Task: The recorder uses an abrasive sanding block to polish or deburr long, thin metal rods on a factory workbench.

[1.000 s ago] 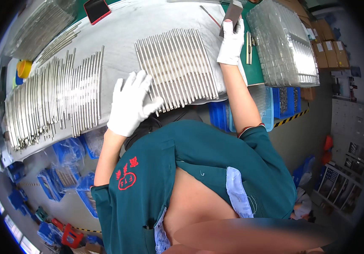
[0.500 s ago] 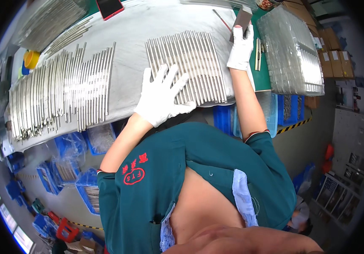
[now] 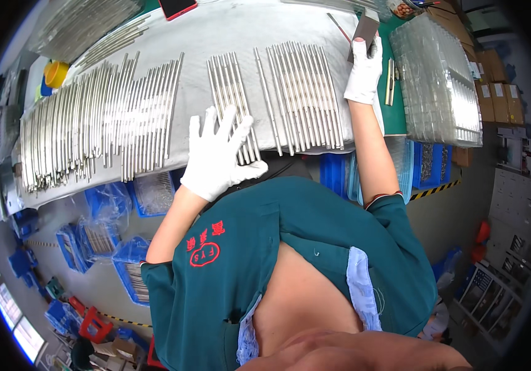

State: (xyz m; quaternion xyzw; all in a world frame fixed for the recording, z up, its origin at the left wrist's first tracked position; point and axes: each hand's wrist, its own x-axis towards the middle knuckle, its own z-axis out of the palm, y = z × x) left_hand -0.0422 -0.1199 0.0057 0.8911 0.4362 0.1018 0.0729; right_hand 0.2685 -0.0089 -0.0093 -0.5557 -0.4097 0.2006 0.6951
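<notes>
Under the spread, gloved left hand [image 3: 219, 157], a small batch of steel rods [image 3: 233, 102] lies parted from the wider row [image 3: 302, 93]; keep the fingers flat, sliding them evenly, while the right hand [image 3: 363, 73] is clamped on a grey block [image 3: 364, 28].

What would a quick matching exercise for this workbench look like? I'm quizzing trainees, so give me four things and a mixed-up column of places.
Things:
1. left hand
2. right hand
3. yellow tape roll
4. stack of clear trays

Places:
A. far left of the bench
B. right end of the bench
C. on a small group of metal rods
D. gripping a flat grey block at the far edge

Pairs: 1-C, 2-D, 3-A, 4-B
</notes>
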